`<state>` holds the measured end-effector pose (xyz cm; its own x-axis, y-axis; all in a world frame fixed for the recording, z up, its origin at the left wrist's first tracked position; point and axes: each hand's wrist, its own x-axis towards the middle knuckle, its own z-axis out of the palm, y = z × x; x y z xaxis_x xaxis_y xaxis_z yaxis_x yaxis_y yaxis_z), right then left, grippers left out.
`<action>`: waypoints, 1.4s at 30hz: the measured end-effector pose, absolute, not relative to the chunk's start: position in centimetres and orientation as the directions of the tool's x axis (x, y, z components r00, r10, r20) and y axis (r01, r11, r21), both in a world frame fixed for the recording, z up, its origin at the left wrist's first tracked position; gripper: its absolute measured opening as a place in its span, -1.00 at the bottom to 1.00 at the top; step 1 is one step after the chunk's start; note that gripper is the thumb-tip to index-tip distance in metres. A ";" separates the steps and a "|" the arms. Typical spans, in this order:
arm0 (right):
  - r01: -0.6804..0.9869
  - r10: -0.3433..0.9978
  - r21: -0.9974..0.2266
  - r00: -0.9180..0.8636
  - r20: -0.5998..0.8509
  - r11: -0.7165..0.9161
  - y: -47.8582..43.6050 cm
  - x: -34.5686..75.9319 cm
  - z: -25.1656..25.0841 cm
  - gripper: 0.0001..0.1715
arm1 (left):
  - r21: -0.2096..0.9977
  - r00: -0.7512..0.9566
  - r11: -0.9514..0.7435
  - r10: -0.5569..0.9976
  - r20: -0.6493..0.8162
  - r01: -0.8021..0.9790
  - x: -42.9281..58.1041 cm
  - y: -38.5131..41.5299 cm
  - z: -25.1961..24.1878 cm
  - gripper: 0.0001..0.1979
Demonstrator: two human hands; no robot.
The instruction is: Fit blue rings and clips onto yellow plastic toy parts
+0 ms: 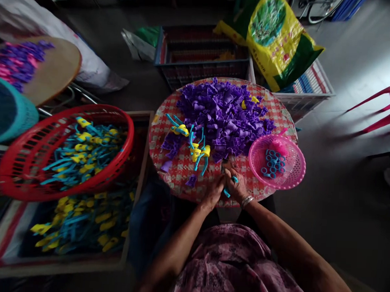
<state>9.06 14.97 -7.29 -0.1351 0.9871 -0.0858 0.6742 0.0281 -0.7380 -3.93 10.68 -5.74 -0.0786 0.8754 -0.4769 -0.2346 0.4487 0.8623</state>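
Observation:
My left hand (212, 192) and my right hand (235, 186) meet at the near edge of a round table covered in red checked cloth (177, 171). Between them is a small teal plastic piece (234, 179), and its exact grip is partly hidden by my fingers. A large heap of purple plastic pieces (224, 119) lies just beyond them. Teal-and-yellow plastic parts (197, 152) rest on the heap's near edge. To my right stands a pink mesh bowl (277, 161) holding several teal rings (272, 164).
On the left are a red basket (65, 152) of teal-and-yellow parts and a shallow tray (79, 227) holding more. A teal basket (7, 110) and a round board (51, 68) sit beyond them. Crates (203, 55), a printed sack (272, 41) and a pink chair (383, 108) stand around the table.

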 end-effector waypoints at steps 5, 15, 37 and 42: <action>0.518 0.884 -0.743 -0.417 0.213 0.423 11.7 11.8 -4.5 -0.46 | 0.717 0.061 0.536 0.817 -0.573 -0.445 -4.6 7.6 -1.6 -0.27; 0.523 0.774 -0.576 -0.495 0.395 0.628 7.4 14.6 -2.7 -0.33 | 0.948 -0.255 0.159 0.939 -0.231 -0.274 -4.5 2.6 4.9 -0.43; 0.521 0.800 -0.629 -0.517 0.306 0.577 4.3 15.4 -5.8 -0.63 | 0.950 -0.276 0.159 0.932 -0.235 -0.269 -2.1 0.6 6.4 -0.42; 0.532 0.829 -0.649 -0.463 0.316 0.544 3.9 15.6 -6.9 -0.66 | 0.941 -0.267 0.170 0.930 -0.251 -0.291 -2.2 1.1 5.7 -0.42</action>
